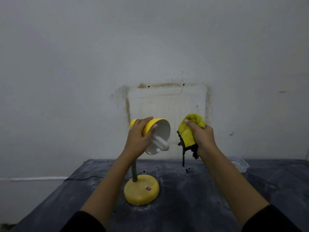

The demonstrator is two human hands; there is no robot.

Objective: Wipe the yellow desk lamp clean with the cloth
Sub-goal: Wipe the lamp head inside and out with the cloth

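one yellow desk lamp point(141, 191) stands on the dark counter point(192, 198), its single white bulb point(160, 143) inside the tilted shade point(157, 136). left hand point(139, 139) grips the shade; right hand point(203, 135) clenches one yellow cloth point(187, 133) just beside it. one clear tray point(240, 164) sits behind; contents unclear.

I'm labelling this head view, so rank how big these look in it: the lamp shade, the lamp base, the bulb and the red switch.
1. lamp shade, partly hidden by the left hand
2. lamp base, close to the shade in apparent size, so that order is unsure
3. bulb
4. red switch
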